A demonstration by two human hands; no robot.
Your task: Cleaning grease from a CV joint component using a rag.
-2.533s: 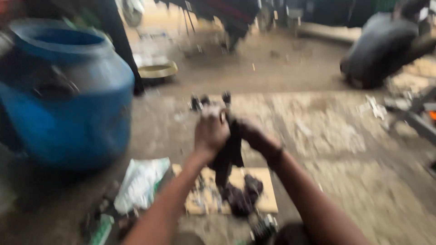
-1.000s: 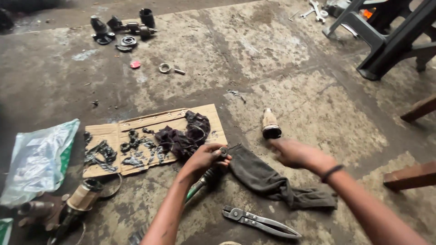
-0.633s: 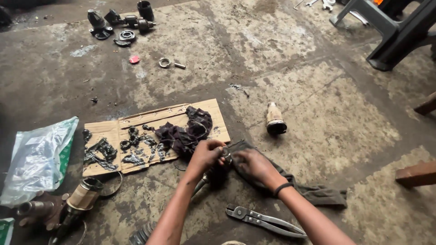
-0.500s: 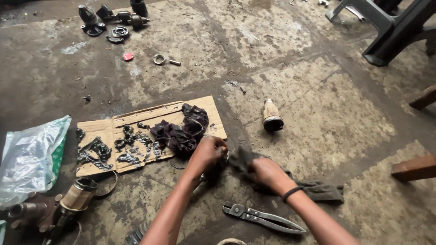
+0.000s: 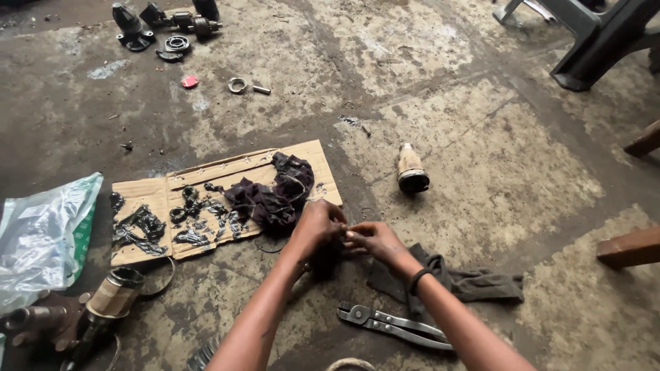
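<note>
Looking down from head height, both forearms reach forward over a stained concrete floor (image 5: pixel 481 158) and the two hands meet at the middle of the view. Left hand (image 5: pixel 317 227) is curled, knuckles up, closed around a small dark greasy part (image 5: pixel 324 257) that shows just under the fist; what kind of part it is, and which way its long axis runs, cannot be told. Right hand (image 5: pixel 375 240), a dark band at its wrist, pinches at the same spot, fingertips touching the left hand's fingers. A dark rag (image 5: pixel 460 282) lies on the floor just beside the right wrist, its long side running left to right. Grey pliers (image 5: pixel 395 323) lie below the hands, handles toward the right. A sheet of cardboard (image 5: pixel 206 182) with oily scraps and a dark cloth sits just beyond the left hand. Compared with half a second ago, the right hand has let go of the rag and come up against the left.
</note>
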